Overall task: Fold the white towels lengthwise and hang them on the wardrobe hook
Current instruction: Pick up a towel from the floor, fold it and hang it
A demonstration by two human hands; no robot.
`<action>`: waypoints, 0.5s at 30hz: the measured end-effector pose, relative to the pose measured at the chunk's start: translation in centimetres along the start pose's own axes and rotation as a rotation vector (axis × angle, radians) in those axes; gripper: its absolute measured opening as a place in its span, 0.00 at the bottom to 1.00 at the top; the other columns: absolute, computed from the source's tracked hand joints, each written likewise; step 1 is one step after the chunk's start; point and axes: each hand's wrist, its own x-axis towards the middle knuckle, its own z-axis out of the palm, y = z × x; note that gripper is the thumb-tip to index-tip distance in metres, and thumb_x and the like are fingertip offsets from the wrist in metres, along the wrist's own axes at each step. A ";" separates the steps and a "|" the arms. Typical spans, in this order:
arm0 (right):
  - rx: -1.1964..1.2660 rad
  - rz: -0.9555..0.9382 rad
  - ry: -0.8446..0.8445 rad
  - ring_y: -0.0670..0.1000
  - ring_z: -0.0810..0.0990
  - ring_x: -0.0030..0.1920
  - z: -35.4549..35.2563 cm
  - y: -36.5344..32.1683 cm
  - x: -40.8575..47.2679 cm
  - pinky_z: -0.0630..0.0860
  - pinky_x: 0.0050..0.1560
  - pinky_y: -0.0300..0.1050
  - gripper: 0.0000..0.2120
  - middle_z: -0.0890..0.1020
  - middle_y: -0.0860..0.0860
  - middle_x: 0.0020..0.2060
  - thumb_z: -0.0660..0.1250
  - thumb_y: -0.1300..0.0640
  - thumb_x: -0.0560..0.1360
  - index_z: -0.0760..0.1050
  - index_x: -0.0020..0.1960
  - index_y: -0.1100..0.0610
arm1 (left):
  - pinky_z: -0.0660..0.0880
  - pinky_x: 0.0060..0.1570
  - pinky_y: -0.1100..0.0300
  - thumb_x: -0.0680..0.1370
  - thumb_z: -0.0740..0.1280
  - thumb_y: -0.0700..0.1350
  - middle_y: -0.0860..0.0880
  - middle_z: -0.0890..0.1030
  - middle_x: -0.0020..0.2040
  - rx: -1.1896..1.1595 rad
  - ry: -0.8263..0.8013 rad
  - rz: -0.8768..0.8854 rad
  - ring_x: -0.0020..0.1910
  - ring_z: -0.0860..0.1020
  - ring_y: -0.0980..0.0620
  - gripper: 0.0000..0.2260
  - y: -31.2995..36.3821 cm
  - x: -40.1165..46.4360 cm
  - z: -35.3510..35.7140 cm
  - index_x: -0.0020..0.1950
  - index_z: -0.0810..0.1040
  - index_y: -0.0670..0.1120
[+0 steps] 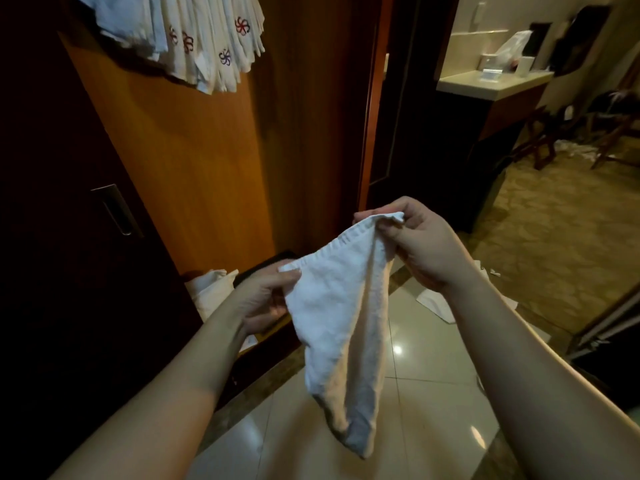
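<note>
The left hand (266, 299) and right hand (415, 244) each pinched 1 top corner of a white towel (332, 313), held near the person so it hung free with a lengthwise crease. Probably this squared the edges before hanging it beside the folded towels (207, 46) far up on the wardrobe (180, 150).

Hung towels (194, 39) upper left; counter (491, 83) far right.
</note>
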 end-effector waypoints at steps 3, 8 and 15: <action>0.000 0.000 0.055 0.50 0.85 0.54 -1.1 0.3 -0.1 0.81 0.49 0.39 0.05 0.86 0.51 0.54 0.72 0.52 0.73 0.84 0.44 0.43 | 0.80 0.37 0.59 0.68 0.76 0.39 0.47 0.85 0.43 0.057 0.085 0.123 0.41 0.84 0.50 0.07 1.9 -0.6 0.3 0.43 0.85 0.49; -0.160 0.026 0.122 0.50 0.85 0.54 -2.7 1.0 0.0 0.81 0.51 0.48 0.07 0.87 0.49 0.52 0.76 0.44 0.69 0.83 0.46 0.41 | 0.76 0.35 0.58 0.73 0.74 0.42 0.54 0.85 0.43 0.367 0.176 0.365 0.43 0.82 0.51 0.06 4.6 -2.0 0.8 0.41 0.84 0.54; -0.483 0.020 0.180 0.46 0.83 0.49 -3.6 1.0 0.4 0.81 0.52 0.55 0.11 0.84 0.39 0.47 0.68 0.34 0.69 0.79 0.50 0.32 | 0.72 0.38 0.61 0.81 0.67 0.43 0.66 0.80 0.47 1.001 0.277 0.559 0.45 0.78 0.64 0.15 7.4 -3.5 1.7 0.46 0.78 0.66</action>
